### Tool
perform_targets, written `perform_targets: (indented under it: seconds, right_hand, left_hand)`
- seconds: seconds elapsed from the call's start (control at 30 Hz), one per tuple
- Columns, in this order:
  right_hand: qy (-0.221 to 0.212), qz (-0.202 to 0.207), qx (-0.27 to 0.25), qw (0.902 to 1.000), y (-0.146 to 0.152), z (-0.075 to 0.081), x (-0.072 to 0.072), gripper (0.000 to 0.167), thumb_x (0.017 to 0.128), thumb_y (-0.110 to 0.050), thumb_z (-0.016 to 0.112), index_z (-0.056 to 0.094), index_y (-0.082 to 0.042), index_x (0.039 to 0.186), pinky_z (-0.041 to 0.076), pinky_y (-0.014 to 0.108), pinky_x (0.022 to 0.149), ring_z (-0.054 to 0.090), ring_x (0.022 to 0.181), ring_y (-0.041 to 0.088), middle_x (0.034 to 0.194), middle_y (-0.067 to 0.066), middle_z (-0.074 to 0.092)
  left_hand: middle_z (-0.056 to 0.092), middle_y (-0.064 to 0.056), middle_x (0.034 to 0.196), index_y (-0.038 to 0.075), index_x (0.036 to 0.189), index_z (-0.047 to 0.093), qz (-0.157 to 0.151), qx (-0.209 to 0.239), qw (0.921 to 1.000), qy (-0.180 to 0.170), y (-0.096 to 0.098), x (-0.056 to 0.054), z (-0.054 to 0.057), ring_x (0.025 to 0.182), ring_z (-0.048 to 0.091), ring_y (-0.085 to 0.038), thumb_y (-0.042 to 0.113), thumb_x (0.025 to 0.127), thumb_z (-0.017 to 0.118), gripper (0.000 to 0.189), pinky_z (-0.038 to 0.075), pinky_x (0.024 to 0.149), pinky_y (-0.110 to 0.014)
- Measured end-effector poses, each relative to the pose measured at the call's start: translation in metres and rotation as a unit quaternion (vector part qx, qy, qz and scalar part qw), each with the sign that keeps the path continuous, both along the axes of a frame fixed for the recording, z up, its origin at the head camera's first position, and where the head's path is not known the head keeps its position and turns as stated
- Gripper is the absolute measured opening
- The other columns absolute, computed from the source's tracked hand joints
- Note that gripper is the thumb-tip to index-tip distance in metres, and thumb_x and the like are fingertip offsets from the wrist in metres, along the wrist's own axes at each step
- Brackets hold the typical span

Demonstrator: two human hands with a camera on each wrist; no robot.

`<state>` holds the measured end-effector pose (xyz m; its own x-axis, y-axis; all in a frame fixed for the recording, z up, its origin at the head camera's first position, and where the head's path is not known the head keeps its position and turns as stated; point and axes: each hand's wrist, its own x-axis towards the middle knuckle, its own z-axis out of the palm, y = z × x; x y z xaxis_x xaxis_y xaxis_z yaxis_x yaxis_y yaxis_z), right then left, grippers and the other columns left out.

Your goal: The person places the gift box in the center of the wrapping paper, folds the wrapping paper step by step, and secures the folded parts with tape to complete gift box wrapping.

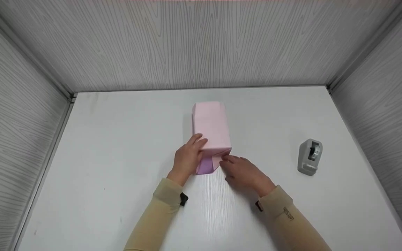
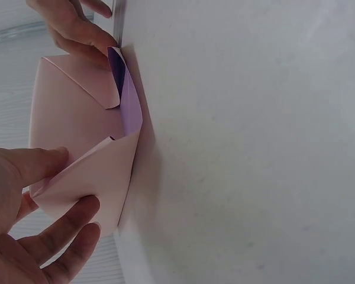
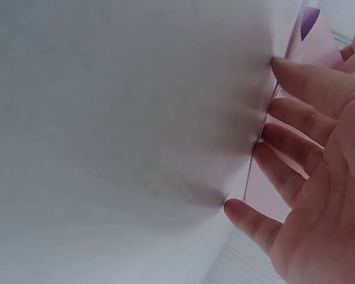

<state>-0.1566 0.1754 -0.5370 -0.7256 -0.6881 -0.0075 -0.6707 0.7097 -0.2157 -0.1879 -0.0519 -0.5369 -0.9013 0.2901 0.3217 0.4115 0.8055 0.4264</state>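
Observation:
A pink paper-wrapped box (image 1: 211, 123) lies on the white table, its near end part folded with a purple inner side of the paper (image 1: 206, 165) showing. My left hand (image 1: 187, 157) holds the near left corner, fingertips on the top and left side. In the left wrist view, the left thumb (image 2: 50, 163) presses the end face beside a folded flap (image 2: 92, 174). At the near right corner is my right hand (image 1: 241, 170), its fingers extended against the right side of the paper. The right wrist view shows the right fingertips (image 3: 278, 106) low along the box's bottom edge, at the tabletop.
A grey tape dispenser (image 1: 310, 157) stands on the right part of the white table (image 1: 127, 132). Grey wood-grain panels (image 1: 201, 45) rise at the back and along both sides.

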Motion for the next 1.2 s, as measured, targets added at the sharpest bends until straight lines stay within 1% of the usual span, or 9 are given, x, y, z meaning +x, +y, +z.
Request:
perform_targets:
  seconds: [0.13, 0.2, 0.27, 0.4, 0.53, 0.7, 0.9, 1.03, 1.2]
  right_hand:
    - [-0.072, -0.033, 0.029, 0.9964, 0.002, 0.002, 0.003, 0.061, 0.09, -0.024, 0.071, 0.048, -0.006, 0.144, 0.036, 0.054, 0.105, 0.039, 0.137, 0.026, 0.149, 0.011, 0.043]
    - [-0.09, -0.041, 0.035, 0.9945, 0.003, 0.004, 0.004, 0.067, 0.091, -0.028, 0.071, 0.042, -0.007, 0.148, 0.032, 0.056, 0.108, 0.035, 0.14, 0.025, 0.153, 0.009, 0.038]
    - [-0.094, -0.04, 0.035, 0.9942, 0.004, 0.004, 0.004, 0.07, 0.092, -0.031, 0.069, 0.039, -0.007, 0.15, 0.031, 0.056, 0.108, 0.033, 0.141, 0.024, 0.154, 0.008, 0.037]
    - [-0.089, -0.037, 0.038, 0.9946, 0.006, 0.003, 0.005, 0.07, 0.094, -0.034, 0.067, 0.037, -0.006, 0.151, 0.03, 0.055, 0.109, 0.032, 0.142, 0.023, 0.155, 0.008, 0.036]
    - [-0.073, -0.032, 0.036, 0.9961, 0.007, 0.002, 0.007, 0.07, 0.095, -0.041, 0.063, 0.039, -0.005, 0.15, 0.03, 0.056, 0.109, 0.032, 0.142, 0.024, 0.154, 0.011, 0.036]
    - [-0.029, -0.021, 0.048, 0.9982, 0.004, 0.002, 0.015, 0.069, 0.095, -0.05, 0.057, 0.044, -0.006, 0.147, 0.03, 0.061, 0.107, 0.033, 0.141, 0.027, 0.154, 0.013, 0.036]
    - [0.02, 0.004, 0.074, 0.997, -0.005, 0.0, 0.029, 0.065, 0.095, -0.054, 0.053, 0.05, -0.01, 0.144, 0.032, 0.059, 0.107, 0.039, 0.138, 0.027, 0.15, 0.01, 0.043]
    - [0.021, 0.037, 0.078, 0.996, -0.01, -0.001, 0.04, 0.062, 0.097, -0.055, 0.049, 0.052, -0.014, 0.144, 0.032, 0.057, 0.108, 0.039, 0.139, 0.024, 0.15, 0.007, 0.045]
    - [-0.008, 0.076, 0.056, 0.9955, -0.011, -0.001, 0.047, 0.061, 0.099, -0.055, 0.045, 0.049, -0.016, 0.146, 0.031, 0.054, 0.109, 0.037, 0.14, 0.021, 0.151, 0.004, 0.043]
  left_hand:
    - [0.054, 0.0, 0.135, 0.015, 0.126, 0.066, 0.001, -0.001, 1.0, -0.001, 0.0, 0.0, 0.0, 0.091, 0.068, -0.029, 0.011, 0.086, 0.075, 0.041, 0.055, 0.073, -0.04]
    - [0.054, 0.0, 0.136, 0.015, 0.126, 0.066, 0.001, -0.001, 1.0, -0.003, 0.0, 0.0, 0.0, 0.091, 0.068, -0.029, 0.011, 0.086, 0.075, 0.041, 0.055, 0.074, -0.04]
    - [0.054, 0.0, 0.136, 0.015, 0.126, 0.066, 0.001, 0.0, 1.0, -0.002, 0.0, 0.0, 0.0, 0.091, 0.068, -0.029, 0.011, 0.086, 0.075, 0.041, 0.055, 0.074, -0.04]
    - [0.054, 0.0, 0.136, 0.015, 0.126, 0.066, 0.0, 0.003, 1.0, -0.004, 0.0, 0.001, 0.0, 0.09, 0.068, -0.029, 0.011, 0.086, 0.076, 0.041, 0.055, 0.073, -0.04]
    - [0.054, 0.0, 0.137, 0.015, 0.126, 0.066, 0.0, 0.005, 0.9999, -0.011, 0.0, 0.0, 0.0, 0.091, 0.068, -0.03, 0.013, 0.087, 0.075, 0.041, 0.055, 0.073, -0.041]
    - [0.053, -0.001, 0.138, 0.016, 0.127, 0.065, 0.004, 0.003, 0.9998, -0.018, 0.001, 0.0, 0.001, 0.095, 0.067, -0.03, 0.013, 0.088, 0.074, 0.04, 0.055, 0.075, -0.041]
    - [0.054, -0.002, 0.137, 0.015, 0.127, 0.066, 0.004, 0.003, 0.9998, -0.017, 0.0, 0.001, 0.002, 0.092, 0.067, -0.031, 0.013, 0.088, 0.073, 0.04, 0.055, 0.074, -0.042]
    - [0.054, -0.002, 0.137, 0.015, 0.127, 0.066, 0.004, 0.005, 0.9999, -0.012, 0.0, 0.0, 0.001, 0.093, 0.067, -0.031, 0.012, 0.087, 0.073, 0.04, 0.055, 0.074, -0.042]
    - [0.054, -0.002, 0.136, 0.016, 0.126, 0.066, 0.004, 0.006, 1.0, -0.005, 0.0, 0.0, 0.001, 0.093, 0.067, -0.031, 0.011, 0.086, 0.074, 0.04, 0.055, 0.074, -0.042]
